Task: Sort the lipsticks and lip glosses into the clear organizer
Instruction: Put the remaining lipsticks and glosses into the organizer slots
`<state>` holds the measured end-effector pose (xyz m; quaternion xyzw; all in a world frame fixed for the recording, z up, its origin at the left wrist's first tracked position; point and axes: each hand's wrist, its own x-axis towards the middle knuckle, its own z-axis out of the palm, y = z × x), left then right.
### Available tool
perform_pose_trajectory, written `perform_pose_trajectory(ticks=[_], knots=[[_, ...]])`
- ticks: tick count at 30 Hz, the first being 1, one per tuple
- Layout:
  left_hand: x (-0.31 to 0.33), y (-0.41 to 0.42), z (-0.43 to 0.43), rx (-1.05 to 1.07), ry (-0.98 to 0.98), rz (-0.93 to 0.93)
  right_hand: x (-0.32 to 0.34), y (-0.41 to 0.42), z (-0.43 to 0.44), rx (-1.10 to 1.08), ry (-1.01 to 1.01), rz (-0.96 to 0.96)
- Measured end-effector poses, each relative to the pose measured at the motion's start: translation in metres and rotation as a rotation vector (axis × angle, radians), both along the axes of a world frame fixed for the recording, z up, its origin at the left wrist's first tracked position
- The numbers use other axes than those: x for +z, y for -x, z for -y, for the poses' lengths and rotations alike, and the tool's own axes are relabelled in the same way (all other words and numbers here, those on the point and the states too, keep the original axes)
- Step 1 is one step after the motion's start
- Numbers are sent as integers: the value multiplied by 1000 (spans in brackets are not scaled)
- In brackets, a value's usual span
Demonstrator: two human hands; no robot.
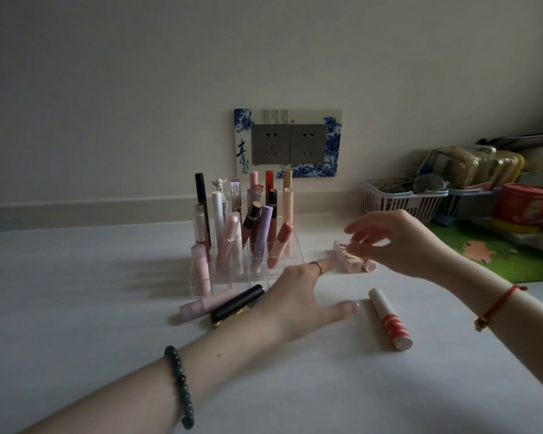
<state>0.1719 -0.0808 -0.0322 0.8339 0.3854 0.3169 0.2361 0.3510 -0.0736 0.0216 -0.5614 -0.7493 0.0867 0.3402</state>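
Left grip (295, 296) lies flat on the desk (107, 308), fingers spread, empty. Five tubes lie loose: white-and-red tube (389, 319), black tube (237, 305), mauve tube (201, 307), then pink boxed tube (345, 257) and small pink tube (369, 265) beneath the right grip (389, 242), whose fingers are curled, hold unclear. Roughly fifteen already stand in the clear organizer (223, 286), so it looks mostly sorted

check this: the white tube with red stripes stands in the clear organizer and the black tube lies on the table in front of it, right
No: the head view shows the white tube with red stripes lying on the table, outside the clear organizer. The black tube does lie in front of it.
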Motion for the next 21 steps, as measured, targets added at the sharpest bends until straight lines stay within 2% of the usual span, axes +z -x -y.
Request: perform_pose_trajectory(ticks=[4, 6, 9, 17, 19, 21], knots=[[-10, -26, 8, -51, 75, -303, -18, -22, 8, -83, 147, 56], [-15, -36, 11, -49, 44, -369, -28, -28, 11, -103, 200, 61], [-17, -46, 15, -67, -29, -330, -39, -29, 14, -126, 247, 79], [-20, -48, 15, -60, -73, -271, -48, -23, 18, -142, 281, 68], [-19, -47, 14, -67, -57, -260, -48, -22, 19, -116, 296, 16], [-17, -44, 13, -73, -21, -211, -45, -21, 19, -77, 315, -122]])
